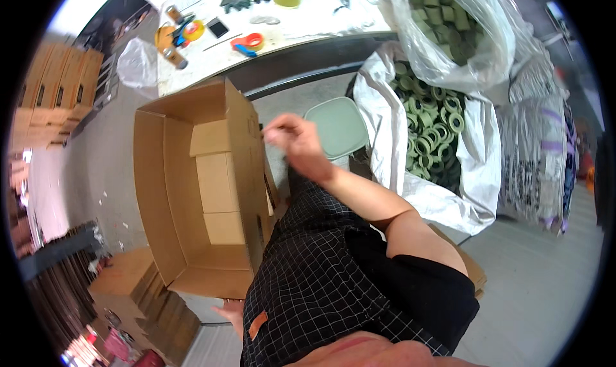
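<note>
A large open cardboard box (151, 193), with brown inner walls and lighter flaps across its bottom, stands in front of me, left of my body. My left hand (232, 312) is at its near end, fingertips against the lower edge and thumb apart; part of the hand is hidden behind my checked apron (321, 258). Above the outside of the box's right wall, my right hand (300, 147) is raised with its fingers curled together. Its fingertips are blurred, and anything between them is too small to make out.
A white worktable (308, 26) with tape rolls stands ahead. On the right are a white sack (378, 104) of green rings and a clear bag (494, 71) of green pieces. A grey-green stool (337, 128) stands beyond my right hand. Stacked cardboard (144, 303) lies near left.
</note>
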A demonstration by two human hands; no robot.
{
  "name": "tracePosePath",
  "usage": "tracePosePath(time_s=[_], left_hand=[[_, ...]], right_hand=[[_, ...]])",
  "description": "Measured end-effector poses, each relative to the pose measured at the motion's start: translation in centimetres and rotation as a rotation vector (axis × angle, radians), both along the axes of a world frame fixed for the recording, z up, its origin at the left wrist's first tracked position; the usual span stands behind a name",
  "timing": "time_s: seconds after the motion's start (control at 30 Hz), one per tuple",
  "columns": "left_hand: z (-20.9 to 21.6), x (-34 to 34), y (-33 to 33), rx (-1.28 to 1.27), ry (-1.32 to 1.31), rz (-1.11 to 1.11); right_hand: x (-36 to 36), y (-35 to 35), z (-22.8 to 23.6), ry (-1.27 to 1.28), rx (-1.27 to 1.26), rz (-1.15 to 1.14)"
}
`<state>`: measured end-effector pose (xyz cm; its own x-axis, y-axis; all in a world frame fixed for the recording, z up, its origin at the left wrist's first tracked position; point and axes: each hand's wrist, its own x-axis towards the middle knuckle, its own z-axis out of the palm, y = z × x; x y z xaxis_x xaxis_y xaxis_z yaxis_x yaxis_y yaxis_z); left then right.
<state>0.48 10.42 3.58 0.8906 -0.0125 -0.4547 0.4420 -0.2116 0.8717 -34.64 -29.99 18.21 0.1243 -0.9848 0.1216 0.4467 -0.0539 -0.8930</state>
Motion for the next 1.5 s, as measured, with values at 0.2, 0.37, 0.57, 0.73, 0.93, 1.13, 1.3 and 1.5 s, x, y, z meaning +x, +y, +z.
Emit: tracePosePath(time_s=[0.2,0.37,0.57,0.73,0.93,1.13,1.3,1.5], left_hand=[[0.5,-3.1,-12.3,0.055,0.071,-0.31],[1.5,-4.0,-13.1,0.196,0.041,-0.321],[0.0,-4.0,-12.2,0.353,-0.01,-0.279],[-1.6,-3.2,-11.1,0.422,-0.053,-0.232],[-3.4,-3.5,-11.1,0.458,-0.037,-0.212],[-3.3,-3.4,-10.9,0.469,-0.036,-0.156],[-3.9,-3.5,-10.7,0.492,-0.023,-0.102],[-5.0,-3.3,-9.9,0.562,-0.022,-0.036]], right_hand=[[-4.6,-1.0,16.1,-0.248,-0.939,0.273],[-9.1,-2.9,17.5,-0.375,-0.925,0.254],[-11.2,-0.9,18.8,-0.446,-0.876,-0.026],[-10.3,0.8,18.3,-0.5,-0.819,-0.255],[-6.8,1.0,19.1,-0.585,-0.836,-0.423],[-2.3,0.4,20.7,-0.78,-0.809,-0.43],[-1.8,-0.7,21.1,-0.729,-0.723,-0.168],[0.4,-4.5,22.9,-0.769,-0.849,-0.357]])
